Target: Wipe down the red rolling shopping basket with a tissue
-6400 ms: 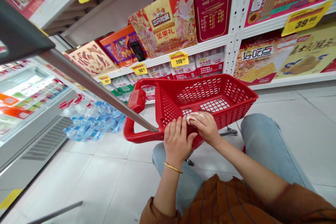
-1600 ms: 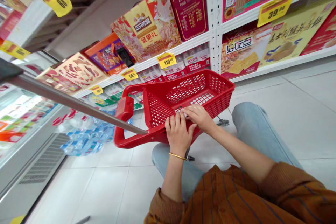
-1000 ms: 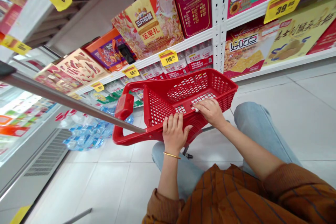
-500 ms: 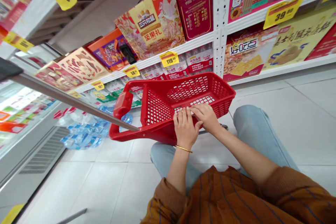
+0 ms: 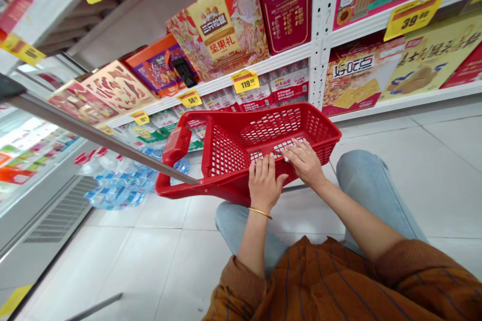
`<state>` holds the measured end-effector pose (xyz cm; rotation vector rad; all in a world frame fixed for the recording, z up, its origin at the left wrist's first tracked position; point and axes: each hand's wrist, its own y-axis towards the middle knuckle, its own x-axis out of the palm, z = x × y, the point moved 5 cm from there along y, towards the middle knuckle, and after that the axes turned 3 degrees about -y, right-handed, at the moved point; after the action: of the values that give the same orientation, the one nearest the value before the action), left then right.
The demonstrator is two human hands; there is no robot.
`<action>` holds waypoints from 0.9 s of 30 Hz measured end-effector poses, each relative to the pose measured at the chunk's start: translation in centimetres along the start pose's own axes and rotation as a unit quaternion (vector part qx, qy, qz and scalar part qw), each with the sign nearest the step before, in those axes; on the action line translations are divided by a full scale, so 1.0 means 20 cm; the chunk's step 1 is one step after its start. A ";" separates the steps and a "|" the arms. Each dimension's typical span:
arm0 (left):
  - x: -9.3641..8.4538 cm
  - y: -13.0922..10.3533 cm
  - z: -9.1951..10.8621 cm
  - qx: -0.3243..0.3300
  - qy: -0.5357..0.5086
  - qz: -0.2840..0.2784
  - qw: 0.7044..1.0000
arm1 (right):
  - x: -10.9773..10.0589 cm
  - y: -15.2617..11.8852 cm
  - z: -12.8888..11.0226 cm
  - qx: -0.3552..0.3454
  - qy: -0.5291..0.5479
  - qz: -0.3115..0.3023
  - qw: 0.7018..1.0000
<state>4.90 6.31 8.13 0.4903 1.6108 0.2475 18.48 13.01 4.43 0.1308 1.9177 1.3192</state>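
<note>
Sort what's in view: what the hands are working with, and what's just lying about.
In the work:
- red basket, left hand on its rim
- small white scrap, mostly hidden under the right hand

Just about:
- boxes on the shelf
- yellow price tags
- bottles on the floor

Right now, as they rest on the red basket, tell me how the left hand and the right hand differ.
The left hand is nearer the metal pole; the right hand lies farther along the red basket.
The left hand has a gold bangle at its wrist; the right hand shows none.
A white scrap shows beneath the right hand; none shows beneath the left hand.
Both rest on the basket's near side.
</note>
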 end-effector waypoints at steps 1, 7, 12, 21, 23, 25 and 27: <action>0.00 0.00 0.00 -0.001 -0.003 0.000 1.000 | 0.00 0.00 0.02 0.003 0.004 -0.004 1.000; 0.00 0.01 0.01 -0.013 -0.017 0.007 1.000 | -0.03 0.04 -0.02 0.004 0.014 -0.006 1.000; 0.00 -0.01 0.01 -0.021 -0.018 0.008 1.000 | -0.01 0.07 -0.17 -0.027 0.017 -0.031 0.999; 0.02 -0.03 -0.03 0.001 -0.018 0.006 1.000 | 0.04 0.07 -0.13 -0.064 -0.038 -0.020 0.997; 0.02 -0.02 -0.04 0.002 -0.016 0.006 1.000 | 0.04 0.06 -0.12 -0.061 -0.042 -0.022 0.997; 0.02 -0.02 -0.04 0.004 -0.015 0.006 1.000 | 0.04 0.05 -0.10 -0.059 -0.042 -0.017 0.997; 0.02 -0.02 -0.04 0.005 -0.015 0.004 1.000 | 0.04 0.04 -0.08 -0.053 -0.036 -0.016 0.998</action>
<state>3.97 6.31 7.62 0.5056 1.5817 0.2377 16.72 12.63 4.94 0.0914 1.7789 1.3737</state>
